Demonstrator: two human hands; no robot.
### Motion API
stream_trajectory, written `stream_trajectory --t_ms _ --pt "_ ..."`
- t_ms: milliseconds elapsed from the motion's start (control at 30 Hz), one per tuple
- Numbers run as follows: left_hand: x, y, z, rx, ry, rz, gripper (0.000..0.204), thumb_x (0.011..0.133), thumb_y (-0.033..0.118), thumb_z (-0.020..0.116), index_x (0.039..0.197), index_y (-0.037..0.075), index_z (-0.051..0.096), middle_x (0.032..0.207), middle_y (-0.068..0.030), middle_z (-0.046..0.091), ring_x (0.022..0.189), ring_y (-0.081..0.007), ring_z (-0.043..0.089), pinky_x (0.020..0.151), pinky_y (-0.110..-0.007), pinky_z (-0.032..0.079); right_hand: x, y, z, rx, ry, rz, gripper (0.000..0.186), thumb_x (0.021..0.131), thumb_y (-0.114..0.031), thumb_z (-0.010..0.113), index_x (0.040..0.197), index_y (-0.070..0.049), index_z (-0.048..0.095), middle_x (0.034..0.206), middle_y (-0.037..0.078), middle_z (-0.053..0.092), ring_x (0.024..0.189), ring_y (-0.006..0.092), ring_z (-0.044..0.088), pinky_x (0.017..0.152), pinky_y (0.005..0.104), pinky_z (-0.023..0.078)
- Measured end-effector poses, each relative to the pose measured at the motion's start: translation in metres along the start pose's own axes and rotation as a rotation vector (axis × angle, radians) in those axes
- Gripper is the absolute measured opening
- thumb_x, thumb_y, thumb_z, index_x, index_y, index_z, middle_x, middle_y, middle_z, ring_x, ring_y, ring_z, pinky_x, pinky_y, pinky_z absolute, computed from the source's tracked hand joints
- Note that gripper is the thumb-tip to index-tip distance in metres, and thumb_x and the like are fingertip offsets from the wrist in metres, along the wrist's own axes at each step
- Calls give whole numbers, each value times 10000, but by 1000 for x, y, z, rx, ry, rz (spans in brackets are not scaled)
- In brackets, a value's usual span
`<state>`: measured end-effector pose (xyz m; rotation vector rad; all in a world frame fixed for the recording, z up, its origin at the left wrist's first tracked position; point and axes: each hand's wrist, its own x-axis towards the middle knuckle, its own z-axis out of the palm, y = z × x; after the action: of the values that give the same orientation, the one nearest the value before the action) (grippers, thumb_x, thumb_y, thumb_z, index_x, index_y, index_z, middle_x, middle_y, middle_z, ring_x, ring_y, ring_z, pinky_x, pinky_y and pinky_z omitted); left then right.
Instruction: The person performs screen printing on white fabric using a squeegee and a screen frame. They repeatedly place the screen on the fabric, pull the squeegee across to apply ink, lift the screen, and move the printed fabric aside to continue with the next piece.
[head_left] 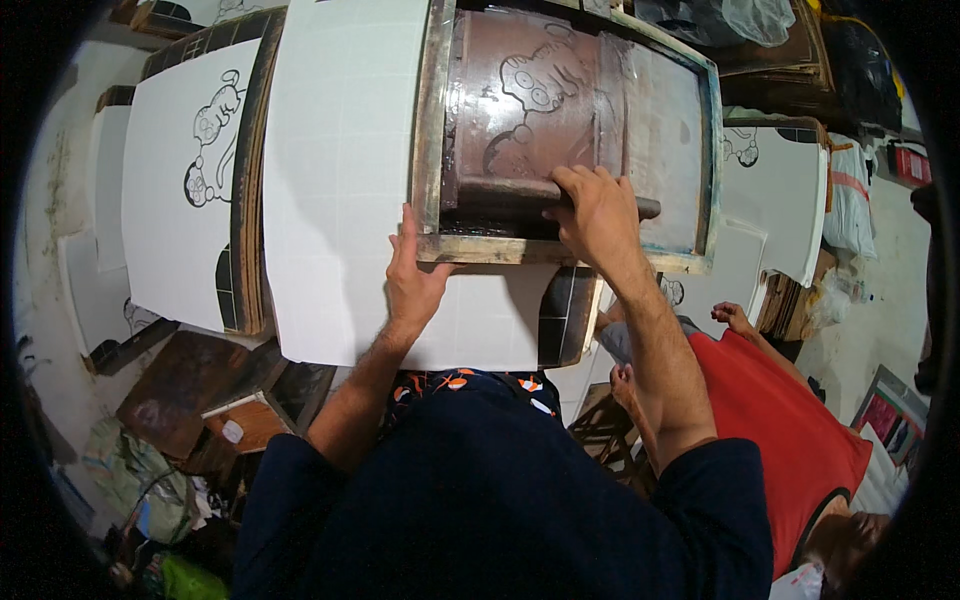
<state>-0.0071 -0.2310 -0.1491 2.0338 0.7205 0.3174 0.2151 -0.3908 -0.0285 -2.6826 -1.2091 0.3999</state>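
A wooden-framed printing screen [428, 130] lies over a broad white sheet [340, 180]. Brownish mesh inside it shows a cartoon animal outline, and dark ink lies along its near end. Across that end is a squeegee [505, 190] with a long dark handle. My right hand [598, 215] is closed around the handle, toward its right part. At the frame's near left corner, my left hand [415, 285] touches the wood, fingers stretched along the left side and thumb spread along the near edge.
To the left, a printed white sheet [180, 190] lies on a dark-edged board. Another printed sheet [775, 190] is on the right. Close by at lower right is a person in a red top [770, 410]. Wooden boards [180, 390] and plastic bags [140, 480] crowd the lower left.
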Motion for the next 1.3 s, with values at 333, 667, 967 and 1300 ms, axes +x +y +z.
stream_trajectory --t_ms 333,667,967,1300 --pt "1 6 -5 -50 -76 -141 1065 760 -5 810 1647 17 223 1551 -282 488 1410 -466 501 1250 -562 306 -11 0 35 8 13 -66 359 792 -129 812 1119 -121 664 1029 56 660 989 301 603 845 454 423" --pt "-1 8 -4 -92 -42 -112 1050 750 -57 794 1638 -19 236 1549 -317 475 1446 -456 473 1234 -588 316 216 96 26 -164 377 -182 464 830 -208 802 1275 -214 671 1141 52 715 1119 294 640 916 488 466" --pt "-1 8 -3 -100 -65 -173 1074 765 -39 803 1658 31 210 1556 -309 472 1435 -458 485 1247 -583 291 197 82 36 -162 460 -81 419 737 -143 837 1135 -153 707 1108 67 688 1059 321 626 881 484 480" --pt "2 11 -7 -94 -24 -73 1066 768 -47 807 1658 51 230 1549 -276 500 1401 -415 539 1206 -489 393 -75 -15 62 5 322 27 548 672 -82 834 1195 -175 702 1176 24 676 1112 273 586 1004 465 408"
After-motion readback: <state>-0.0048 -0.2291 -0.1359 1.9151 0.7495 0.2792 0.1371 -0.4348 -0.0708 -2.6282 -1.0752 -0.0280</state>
